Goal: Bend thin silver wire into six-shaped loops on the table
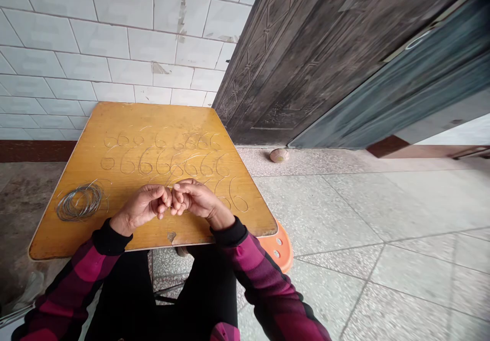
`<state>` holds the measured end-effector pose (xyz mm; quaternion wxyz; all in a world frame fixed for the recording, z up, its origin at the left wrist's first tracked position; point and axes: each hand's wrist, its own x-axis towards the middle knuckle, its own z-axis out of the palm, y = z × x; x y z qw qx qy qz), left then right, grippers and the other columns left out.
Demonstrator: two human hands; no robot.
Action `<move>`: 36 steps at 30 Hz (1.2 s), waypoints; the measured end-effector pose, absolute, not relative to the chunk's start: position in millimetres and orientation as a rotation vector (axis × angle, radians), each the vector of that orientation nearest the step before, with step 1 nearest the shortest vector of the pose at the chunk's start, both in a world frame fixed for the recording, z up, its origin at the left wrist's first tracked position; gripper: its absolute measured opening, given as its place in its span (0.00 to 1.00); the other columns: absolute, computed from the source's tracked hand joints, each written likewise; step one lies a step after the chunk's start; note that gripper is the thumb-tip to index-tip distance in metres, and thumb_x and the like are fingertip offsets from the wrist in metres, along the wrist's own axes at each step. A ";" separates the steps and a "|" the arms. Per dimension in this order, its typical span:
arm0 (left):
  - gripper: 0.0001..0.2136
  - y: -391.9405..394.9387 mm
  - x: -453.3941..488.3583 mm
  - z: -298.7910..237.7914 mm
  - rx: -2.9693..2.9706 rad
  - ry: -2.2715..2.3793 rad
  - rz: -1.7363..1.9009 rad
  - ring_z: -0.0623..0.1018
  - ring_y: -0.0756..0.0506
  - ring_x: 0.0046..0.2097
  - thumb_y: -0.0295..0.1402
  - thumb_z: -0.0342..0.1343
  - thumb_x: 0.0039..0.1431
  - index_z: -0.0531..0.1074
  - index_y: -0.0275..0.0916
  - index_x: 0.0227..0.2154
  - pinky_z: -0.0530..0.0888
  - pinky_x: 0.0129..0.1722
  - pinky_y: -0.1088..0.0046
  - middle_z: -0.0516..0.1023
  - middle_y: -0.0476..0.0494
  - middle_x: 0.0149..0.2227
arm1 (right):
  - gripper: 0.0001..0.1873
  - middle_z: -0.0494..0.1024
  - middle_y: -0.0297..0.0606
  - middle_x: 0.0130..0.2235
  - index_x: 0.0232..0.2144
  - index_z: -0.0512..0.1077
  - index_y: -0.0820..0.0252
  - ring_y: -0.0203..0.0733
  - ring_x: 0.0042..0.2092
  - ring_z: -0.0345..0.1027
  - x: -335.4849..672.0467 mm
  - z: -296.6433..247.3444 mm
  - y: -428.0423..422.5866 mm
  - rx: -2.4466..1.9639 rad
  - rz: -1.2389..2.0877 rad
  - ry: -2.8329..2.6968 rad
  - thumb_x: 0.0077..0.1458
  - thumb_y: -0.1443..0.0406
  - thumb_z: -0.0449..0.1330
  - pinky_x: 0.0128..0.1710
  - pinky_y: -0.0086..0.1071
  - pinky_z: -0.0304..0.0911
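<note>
Both my hands meet above the near middle of a yellow wooden tabletop (179,124). My left hand (141,208) and my right hand (195,200) pinch a thin piece of silvery wire (169,209) between their fingertips, and most of that piece is too fine to follow. Several small wire pieces bent like the figure 6 (164,161) lie in rows just beyond my fingers. To the left of my left hand rests a loose coil of thin wire (80,202), not touched by either hand.
An orange plastic stool (280,246) pokes out past the table's near right corner. A white tiled wall (115,65) rises behind the table, and a dark embossed metal door (306,60) stands to the right. A small round object (278,155) lies on the speckled stone floor (337,208).
</note>
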<state>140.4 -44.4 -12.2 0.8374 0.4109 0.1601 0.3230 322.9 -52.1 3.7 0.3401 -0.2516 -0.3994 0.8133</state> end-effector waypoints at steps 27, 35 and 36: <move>0.10 -46.3 142.2 -4.9 0.835 0.509 0.739 0.72 0.54 0.24 0.35 0.63 0.51 0.75 0.31 0.27 0.71 0.21 0.80 0.74 0.45 0.27 | 0.19 0.73 0.32 0.17 0.18 0.68 0.66 0.31 0.18 0.70 335.3 9.1 -34.5 -0.868 2.234 -1.191 0.51 0.57 0.63 0.14 0.17 0.60; 0.12 -45.2 140.9 -5.5 0.892 0.552 0.746 0.73 0.52 0.23 0.38 0.60 0.53 0.76 0.30 0.25 0.71 0.21 0.79 0.75 0.43 0.25 | 0.19 0.73 0.31 0.16 0.18 0.68 0.65 0.29 0.17 0.67 332.5 7.3 -33.0 -0.943 2.172 -1.210 0.50 0.57 0.63 0.13 0.18 0.57; 0.13 -44.8 140.7 -5.6 0.882 0.542 0.734 0.72 0.53 0.22 0.38 0.60 0.53 0.76 0.30 0.25 0.71 0.21 0.79 0.75 0.43 0.25 | 0.19 0.73 0.31 0.16 0.18 0.68 0.65 0.28 0.17 0.67 331.6 7.8 -33.3 -0.943 2.171 -1.212 0.50 0.56 0.64 0.14 0.18 0.58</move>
